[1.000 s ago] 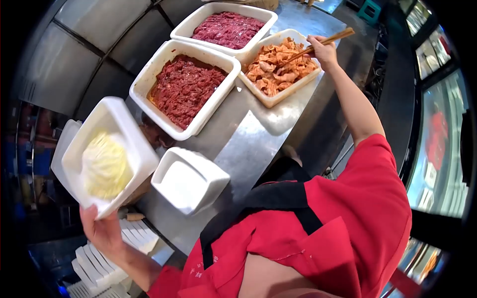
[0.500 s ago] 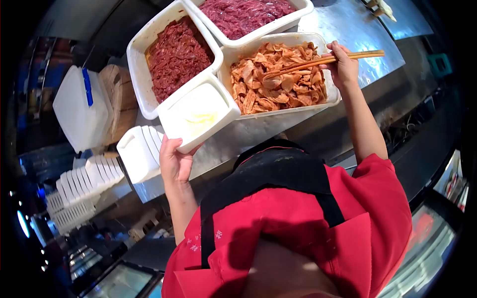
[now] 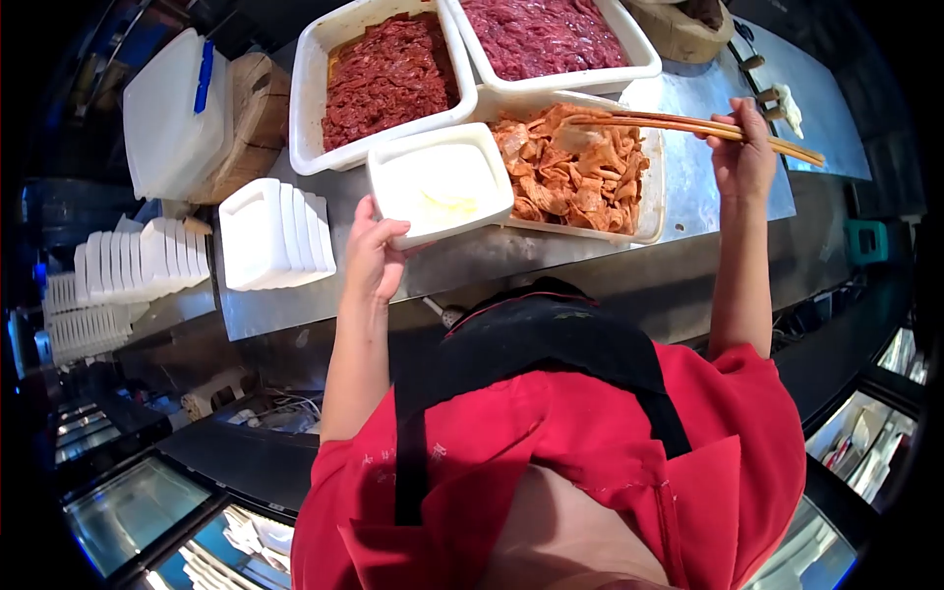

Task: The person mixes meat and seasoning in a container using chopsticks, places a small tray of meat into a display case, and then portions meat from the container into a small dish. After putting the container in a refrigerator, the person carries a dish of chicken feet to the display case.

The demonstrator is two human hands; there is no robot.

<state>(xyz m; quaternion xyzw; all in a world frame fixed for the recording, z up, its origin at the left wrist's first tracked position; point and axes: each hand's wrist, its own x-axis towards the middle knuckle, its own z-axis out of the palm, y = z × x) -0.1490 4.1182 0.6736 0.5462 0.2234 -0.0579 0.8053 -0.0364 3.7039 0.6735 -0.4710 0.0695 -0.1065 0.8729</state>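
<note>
Lettering: too small to read
Tray: our left fingers grip its near corner
Chopsticks: our right fingers grip them

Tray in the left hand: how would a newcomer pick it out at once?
On the steel table, find the tub of orange-brown slices. By its lower-left corner in the picture, the left hand holds a small white tray. Unlike the stacked trays farther left, it is alone and has pale yellow bits inside.

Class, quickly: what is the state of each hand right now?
Left hand: closed on a small white tray, at its near edge.
Right hand: closed around chopsticks.
</note>
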